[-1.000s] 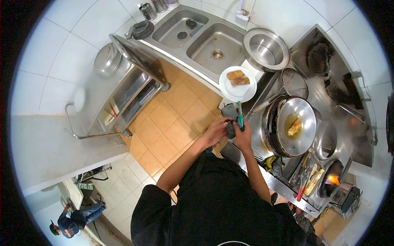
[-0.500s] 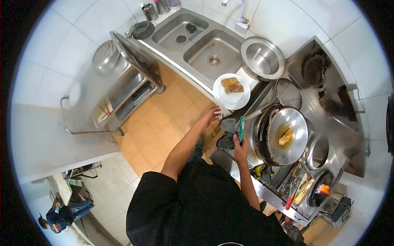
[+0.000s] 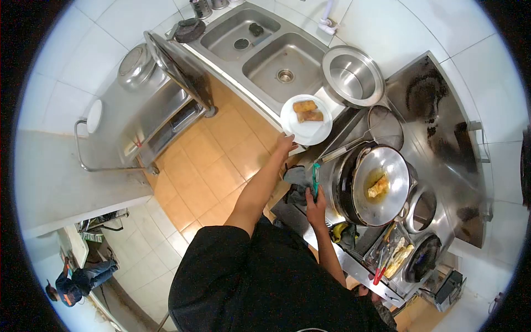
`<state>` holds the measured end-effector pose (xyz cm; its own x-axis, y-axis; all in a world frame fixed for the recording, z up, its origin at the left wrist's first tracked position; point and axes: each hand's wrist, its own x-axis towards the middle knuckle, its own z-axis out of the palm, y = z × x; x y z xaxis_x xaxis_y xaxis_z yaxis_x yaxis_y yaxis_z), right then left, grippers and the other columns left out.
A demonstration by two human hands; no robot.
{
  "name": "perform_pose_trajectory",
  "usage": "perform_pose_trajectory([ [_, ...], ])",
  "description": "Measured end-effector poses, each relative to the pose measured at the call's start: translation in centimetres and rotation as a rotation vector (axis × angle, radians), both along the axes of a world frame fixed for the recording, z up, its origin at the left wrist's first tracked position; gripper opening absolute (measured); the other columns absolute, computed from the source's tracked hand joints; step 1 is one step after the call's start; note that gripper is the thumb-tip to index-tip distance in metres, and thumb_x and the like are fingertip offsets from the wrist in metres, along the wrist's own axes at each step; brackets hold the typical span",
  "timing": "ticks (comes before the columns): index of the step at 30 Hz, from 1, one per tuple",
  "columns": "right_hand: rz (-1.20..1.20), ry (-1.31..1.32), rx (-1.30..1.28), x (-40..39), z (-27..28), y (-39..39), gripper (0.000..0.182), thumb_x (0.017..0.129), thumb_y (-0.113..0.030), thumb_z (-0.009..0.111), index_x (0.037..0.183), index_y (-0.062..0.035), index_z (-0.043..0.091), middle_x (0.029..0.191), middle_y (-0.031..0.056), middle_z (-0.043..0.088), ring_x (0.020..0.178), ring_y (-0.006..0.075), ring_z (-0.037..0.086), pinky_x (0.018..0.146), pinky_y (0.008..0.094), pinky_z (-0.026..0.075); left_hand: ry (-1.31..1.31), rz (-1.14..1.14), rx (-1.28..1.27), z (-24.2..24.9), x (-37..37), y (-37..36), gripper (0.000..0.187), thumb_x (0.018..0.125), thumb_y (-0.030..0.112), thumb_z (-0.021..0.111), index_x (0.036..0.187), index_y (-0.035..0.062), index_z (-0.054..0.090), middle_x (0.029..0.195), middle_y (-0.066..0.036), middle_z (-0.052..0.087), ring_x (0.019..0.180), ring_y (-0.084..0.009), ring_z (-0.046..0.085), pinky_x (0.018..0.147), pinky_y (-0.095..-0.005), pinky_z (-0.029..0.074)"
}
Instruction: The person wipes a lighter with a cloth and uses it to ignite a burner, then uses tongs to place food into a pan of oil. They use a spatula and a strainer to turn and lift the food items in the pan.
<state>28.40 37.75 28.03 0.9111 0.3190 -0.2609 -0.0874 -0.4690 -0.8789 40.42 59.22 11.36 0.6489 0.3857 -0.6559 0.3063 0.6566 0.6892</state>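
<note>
A white plate (image 3: 310, 131) with two browned rolls (image 3: 308, 110) rests on the counter's edge by the sink. My left hand (image 3: 286, 143) is at the plate's near rim, its fingers closed on the edge. My right hand (image 3: 316, 209) grips a slim green-handled utensil that looks like tongs (image 3: 316, 180), pointing away from me. Right of it, a metal wok (image 3: 384, 193) on the stove holds one golden fried roll (image 3: 378, 187) in oil. A wire strainer (image 3: 385, 128) lies behind the wok, its handle reaching towards the plate.
A double sink (image 3: 264, 61) and a steel pot (image 3: 354, 74) stand at the back. On the right, a tray (image 3: 387, 257) holds red-handled tongs (image 3: 378, 275) and pale food beside a dark burner (image 3: 423, 257). A steel trolley (image 3: 166, 110) stands left. Another person (image 3: 83, 282) is at lower left.
My left hand has reached forward from beside the plate to its rim. My right hand still holds the green utensil, shifted slightly nearer. The flame at the lower-right burner no longer shows.
</note>
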Motion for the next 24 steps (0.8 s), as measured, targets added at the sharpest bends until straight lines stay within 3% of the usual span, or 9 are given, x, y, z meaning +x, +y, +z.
perform_pose_trajectory([
  [8, -0.026, -0.17, -0.061, -0.8, -0.8, -0.4, 0.044, 0.096, -0.029, 0.061, 0.119, 0.0082, 0.054, 0.12, 0.0259, 0.054, 0.115, 0.0391, 0.053, 0.1, 0.0414, 0.04, 0.04, 0.018, -0.022, 0.9, -0.6, 0.0, 0.029, 0.095, 0.01, 0.06, 0.121, 0.0019, 0.053, 0.099, -0.012, 0.064, 0.076, -0.0235, 0.065, 0.068, -0.0368, 0.06],
  [11, 0.066, 0.072, -0.095, -0.4, -0.2, -0.2, 0.051, 0.095, -0.03, 0.062, 0.125, 0.0096, 0.052, 0.13, 0.0269, 0.051, 0.123, 0.0404, 0.05, 0.106, 0.0408, 0.037, -0.004, -0.003, -0.061, 0.7, -1.2, 0.2, 0.027, 0.096, 0.011, 0.059, 0.121, 0.0027, 0.053, 0.097, -0.012, 0.064, 0.081, -0.0236, 0.066, 0.066, -0.0348, 0.058],
  [13, 0.024, -0.057, -0.11, -0.7, -1.6, 0.0, 0.046, 0.095, -0.031, 0.062, 0.117, 0.0089, 0.055, 0.123, 0.0259, 0.053, 0.116, 0.0399, 0.052, 0.101, 0.0411, 0.04, -0.027, -0.015, -0.083, 1.0, -1.7, 0.3, 0.026, 0.096, 0.012, 0.059, 0.12, 0.0031, 0.053, 0.097, -0.011, 0.064, 0.084, -0.0236, 0.066, 0.064, -0.0338, 0.057],
  [15, -0.006, -0.056, -0.098, -0.8, -2.1, 0.2, 0.043, 0.095, -0.03, 0.062, 0.114, 0.0075, 0.056, 0.12, 0.0245, 0.054, 0.111, 0.0385, 0.054, 0.097, 0.0406, 0.041, 0.068, -0.041, -0.072, 1.7, -2.4, 0.6, 0.038, 0.093, 0.013, 0.06, 0.127, 0.0022, 0.049, 0.11, -0.014, 0.063, 0.094, -0.0268, 0.065, 0.073, -0.0339, 0.055],
  [17, -0.032, -0.057, -0.084, -0.4, -1.9, 0.7, 0.04, 0.095, -0.03, 0.062, 0.112, 0.0062, 0.057, 0.116, 0.0231, 0.055, 0.106, 0.037, 0.055, 0.092, 0.04, 0.043, 0.132, -0.07, 0.02, 2.9, -3.5, 0.2, 0.036, 0.093, 0.017, 0.061, 0.125, 0.0018, 0.052, 0.11, -0.013, 0.063, 0.095, -0.0248, 0.064, 0.074, -0.0336, 0.054],
  [19, -0.035, 0.019, 0.021, 0.1, -0.6, 1.2, 0.037, 0.095, -0.03, 0.061, 0.109, 0.0047, 0.059, 0.106, 0.0188, 0.06, 0.094, 0.03, 0.058, 0.085, 0.0372, 0.045, 0.194, -0.097, 0.115, 2.6, -5.1, -0.5, 0.035, 0.093, 0.02, 0.061, 0.122, 0.0013, 0.054, 0.11, -0.011, 0.063, 0.097, -0.0228, 0.063, 0.076, -0.0334, 0.052],
  [21, -0.032, 0.095, 0.048, 0.5, -0.7, 1.4, 0.037, 0.096, -0.03, 0.061, 0.11, 0.004, 0.06, 0.102, 0.0156, 0.063, 0.09, 0.0262, 0.059, 0.084, 0.0356, 0.045, -0.12, -0.232, 0.563, 1.4, -7.3, -1.8, 0.033, 0.096, 0.023, 0.06, 0.118, -0.0004, 0.057, 0.111, -0.008, 0.062, 0.099, -0.0167, 0.059, 0.083, -0.0325, 0.05],
  [22, -0.027, 0.167, 0.071, 0.6, -0.8, 1.5, 0.036, 0.096, -0.03, 0.061, 0.111, 0.0032, 0.061, 0.098, 0.0123, 0.065, 0.087, 0.0224, 0.059, 0.082, 0.0341, 0.046, -0.118, -0.237, 0.565, 3.0, -8.6, -2.2, 0.033, 0.096, 0.023, 0.06, 0.118, -0.0004, 0.057, 0.111, -0.008, 0.062, 0.099, -0.0167, 0.059, 0.083, -0.0325, 0.05],
  [24, -0.068, 0.216, 0.175, 0.7, 0.1, 2.1, 0.034, 0.095, -0.029, 0.062, 0.11, 0.0021, 0.062, 0.095, 0.009, 0.066, 0.086, 0.0195, 0.059, 0.081, 0.033, 0.046, -0.445, -0.375, 0.432, 9.5, -11.1, -2.7, 0.031, 0.099, 0.024, 0.057, 0.116, -0.0015, 0.059, 0.109, -0.006, 0.062, 0.097, -0.0131, 0.058, 0.086, -0.0294, 0.047],
])
